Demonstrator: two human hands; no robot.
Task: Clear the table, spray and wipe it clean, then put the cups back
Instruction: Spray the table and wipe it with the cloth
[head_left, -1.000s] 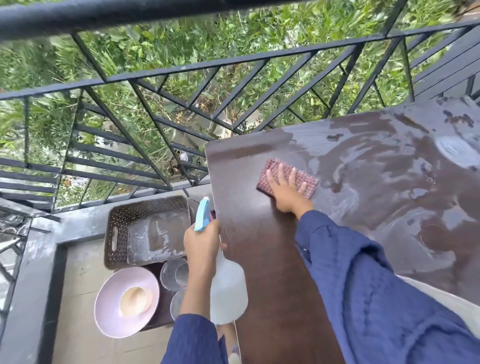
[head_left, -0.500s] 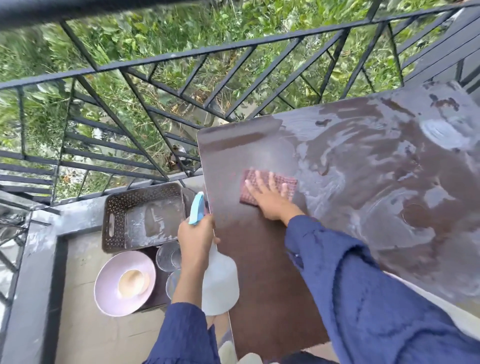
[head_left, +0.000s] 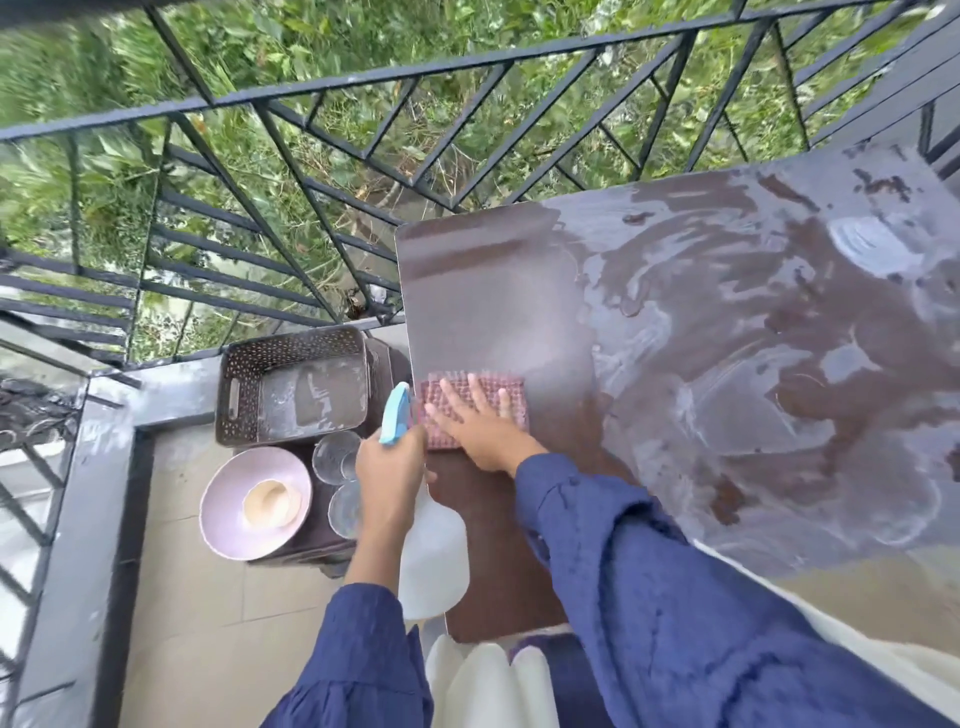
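Note:
The dark brown table (head_left: 727, 364) is wet, with streaks of foam across its right part. My right hand (head_left: 475, 423) presses flat, fingers spread, on a pink checked cloth (head_left: 506, 392) near the table's left edge. Just off that edge, my left hand (head_left: 387, 467) grips the neck of a white spray bottle (head_left: 434, 561) with a light blue nozzle. Two clear glass cups (head_left: 335, 457) stand on a low dark stool to the left of the table, below its level.
A brown perforated basket (head_left: 291, 384) and a pink bowl (head_left: 223, 499) with a beige lid inside share the stool with the cups. A black metal railing (head_left: 311, 171) runs behind the table, greenery beyond. Tiled floor lies at the lower left.
My right hand has dragged the cloth toward me and to the left, along the table's left edge. The left hand still holds the bottle beside the table.

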